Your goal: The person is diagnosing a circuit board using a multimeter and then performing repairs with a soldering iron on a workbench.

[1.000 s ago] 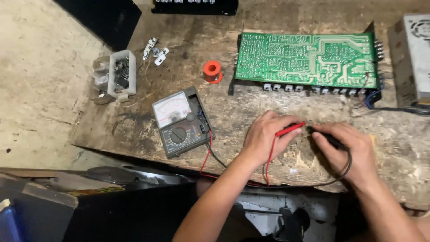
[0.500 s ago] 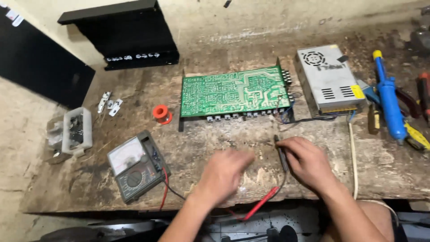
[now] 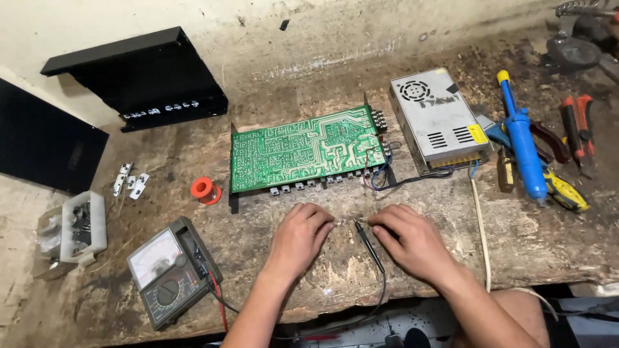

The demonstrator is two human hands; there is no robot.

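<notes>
The desk (image 3: 548, 238) was rough, chipped wood, pale and splintered, with a dull, dusty top. On it the circuit board (image 3: 303, 149) showed a glossy green lacquer crossed by lighter traces. The power supply (image 3: 437, 117) had a matt, perforated casing of silvery sheet metal. The desoldering pump (image 3: 521, 151) looked like smooth blue plastic with a slight sheen. The multimeter (image 3: 171, 270) had a dark matt plastic body and a shiny clear window over its pale dial. The black probe (image 3: 366, 237), thin and plastic-sleeved, lay on the wood between the left hand (image 3: 298, 237) and the right hand (image 3: 412, 241). The black cover (image 3: 138, 77) looked like painted metal, faintly glossy.
</notes>
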